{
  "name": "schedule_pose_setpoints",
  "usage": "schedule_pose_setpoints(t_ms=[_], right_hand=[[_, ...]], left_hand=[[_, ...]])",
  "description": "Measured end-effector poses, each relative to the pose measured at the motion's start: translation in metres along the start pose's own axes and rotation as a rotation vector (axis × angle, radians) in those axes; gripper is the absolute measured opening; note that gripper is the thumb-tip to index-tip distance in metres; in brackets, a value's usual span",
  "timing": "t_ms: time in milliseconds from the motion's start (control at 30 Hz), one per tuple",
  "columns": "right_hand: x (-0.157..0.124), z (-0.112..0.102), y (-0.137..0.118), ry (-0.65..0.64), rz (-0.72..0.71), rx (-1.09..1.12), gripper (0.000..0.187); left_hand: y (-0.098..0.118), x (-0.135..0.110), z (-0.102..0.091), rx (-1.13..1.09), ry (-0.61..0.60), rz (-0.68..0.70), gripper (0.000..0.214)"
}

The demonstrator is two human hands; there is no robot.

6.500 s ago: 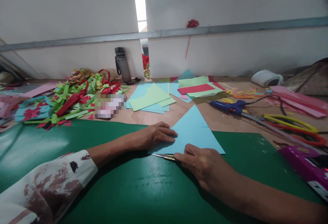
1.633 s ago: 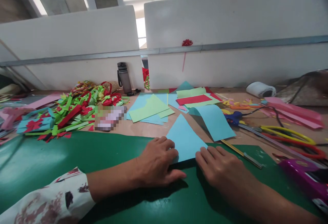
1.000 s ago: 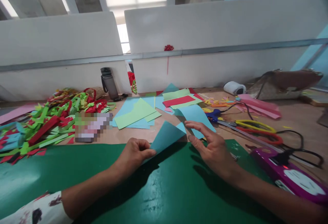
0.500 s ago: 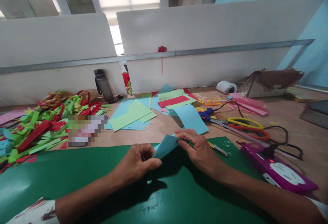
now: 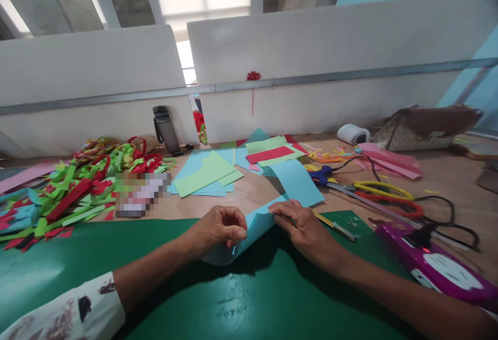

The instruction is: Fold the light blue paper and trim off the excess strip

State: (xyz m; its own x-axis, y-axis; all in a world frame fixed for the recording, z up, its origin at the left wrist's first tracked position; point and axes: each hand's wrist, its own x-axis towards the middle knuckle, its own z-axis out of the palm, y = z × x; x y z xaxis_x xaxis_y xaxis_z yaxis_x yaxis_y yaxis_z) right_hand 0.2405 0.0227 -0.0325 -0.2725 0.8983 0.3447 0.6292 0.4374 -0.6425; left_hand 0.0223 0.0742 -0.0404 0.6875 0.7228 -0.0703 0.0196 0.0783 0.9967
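A light blue paper sheet (image 5: 254, 228) is curled over the green cutting mat (image 5: 155, 283), partly unfolded. My left hand (image 5: 218, 228) pinches its left edge between thumb and fingers. My right hand (image 5: 299, 223) grips the sheet's upper right corner. A slim craft knife (image 5: 336, 227) lies on the mat just right of my right hand. A second curled light blue strip (image 5: 298, 182) rests on the table behind my hands.
A pile of green and red paper strips (image 5: 73, 184) lies at the left. Flat coloured sheets (image 5: 210, 171), a grey bottle (image 5: 165, 130), a blue glue gun (image 5: 324, 174), scissors (image 5: 389, 197) and a purple device (image 5: 436, 267) surround the mat. White partitions close the back.
Earlier the blue paper lay flat as a folded triangle under both hands with the knife at its edge. I have lifted it and it now opens into a curled sheet between my hands.
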Motion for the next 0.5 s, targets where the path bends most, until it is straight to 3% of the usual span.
schedule_pose_setpoints(t_ms=[367,433,500], right_hand=[[0.000,0.000,-0.002,0.028,0.000,-0.041,0.020],[-0.002,-0.001,0.000,0.103,-0.104,-0.116,0.016],[-0.003,-0.001,0.000,0.189,-0.292,-0.226,0.031]], left_hand=[[0.005,-0.003,0.005,0.094,0.015,-0.024,0.031],[0.009,-0.007,0.011,0.143,0.049,0.008,0.028],[0.014,-0.011,0.018,0.179,0.106,0.058,0.025]])
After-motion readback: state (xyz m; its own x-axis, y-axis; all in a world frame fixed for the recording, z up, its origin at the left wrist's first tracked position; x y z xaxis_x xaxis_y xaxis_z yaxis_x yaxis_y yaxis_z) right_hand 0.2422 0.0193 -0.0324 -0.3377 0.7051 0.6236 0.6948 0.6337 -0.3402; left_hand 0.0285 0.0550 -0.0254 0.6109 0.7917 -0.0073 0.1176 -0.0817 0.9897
